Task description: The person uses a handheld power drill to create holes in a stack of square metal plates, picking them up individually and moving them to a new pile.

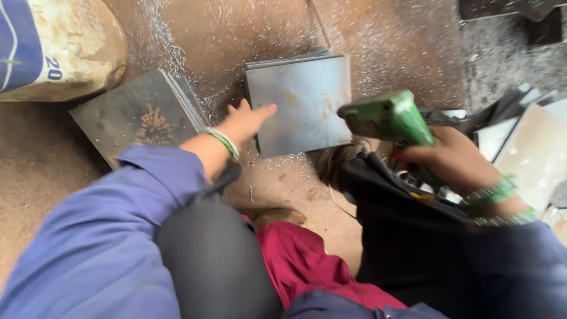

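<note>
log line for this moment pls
left hand: open, reaching onto steel plate stack | right hand: gripping green drill | second stack at left

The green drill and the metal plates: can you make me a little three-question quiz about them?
1. True or false: the right hand holds the green drill.
2. What does the left hand reach to?
A. the square metal plate
B. the sack
C. the red cloth
3. Fill in: shiny metal ______ lie scattered on the dirt floor around the plates.

Key: 1 true; 2 A; 3 shavings.
</note>
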